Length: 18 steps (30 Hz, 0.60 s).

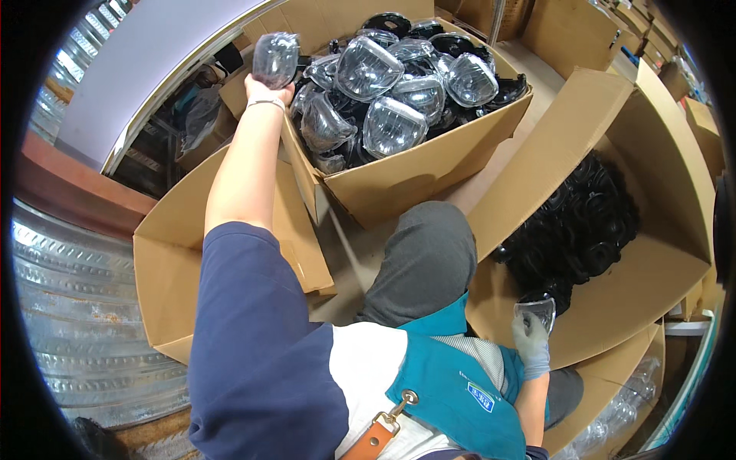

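Head view: left hand half hidden behind clear cover.

Three open cardboard boxes, two hands, and about a dozen bagged clear lenses.

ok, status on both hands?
Left hand up, shut on clear lens beside full lens box. Right hand, gloved, shut on clear piece at box of black parts. Nothing in the way.
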Available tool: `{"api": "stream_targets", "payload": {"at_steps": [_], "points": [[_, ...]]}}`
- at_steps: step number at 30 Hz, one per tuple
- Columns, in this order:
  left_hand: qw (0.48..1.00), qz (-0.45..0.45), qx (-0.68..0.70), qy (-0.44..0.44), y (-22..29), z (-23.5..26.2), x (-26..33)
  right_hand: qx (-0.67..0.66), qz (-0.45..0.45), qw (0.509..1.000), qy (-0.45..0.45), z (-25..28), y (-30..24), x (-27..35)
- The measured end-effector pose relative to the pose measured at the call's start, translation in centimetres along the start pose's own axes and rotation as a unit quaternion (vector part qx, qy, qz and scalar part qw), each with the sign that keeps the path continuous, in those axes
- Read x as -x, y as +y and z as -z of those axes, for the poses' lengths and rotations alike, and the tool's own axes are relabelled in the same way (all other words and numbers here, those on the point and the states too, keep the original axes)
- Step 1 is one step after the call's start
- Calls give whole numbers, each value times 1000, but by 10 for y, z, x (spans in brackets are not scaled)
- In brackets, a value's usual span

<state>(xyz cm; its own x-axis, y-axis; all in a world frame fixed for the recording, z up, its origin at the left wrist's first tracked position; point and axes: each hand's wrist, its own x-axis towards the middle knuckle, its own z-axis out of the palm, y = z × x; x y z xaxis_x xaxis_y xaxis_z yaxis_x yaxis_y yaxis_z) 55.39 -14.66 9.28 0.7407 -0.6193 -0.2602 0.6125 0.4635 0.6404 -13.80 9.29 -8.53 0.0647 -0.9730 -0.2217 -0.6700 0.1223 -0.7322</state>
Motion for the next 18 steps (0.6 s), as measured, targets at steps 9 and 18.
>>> {"api": "stream_targets", "payload": {"at_steps": [9, 18], "points": [[978, 12, -117, -175, -43, -43, 71, 35, -76, 995, -58, -7, -1, 4], [822, -242, -366, -364, -81, 16, 82, 38, -63, 995, -72, -20, 1, 4]]}}
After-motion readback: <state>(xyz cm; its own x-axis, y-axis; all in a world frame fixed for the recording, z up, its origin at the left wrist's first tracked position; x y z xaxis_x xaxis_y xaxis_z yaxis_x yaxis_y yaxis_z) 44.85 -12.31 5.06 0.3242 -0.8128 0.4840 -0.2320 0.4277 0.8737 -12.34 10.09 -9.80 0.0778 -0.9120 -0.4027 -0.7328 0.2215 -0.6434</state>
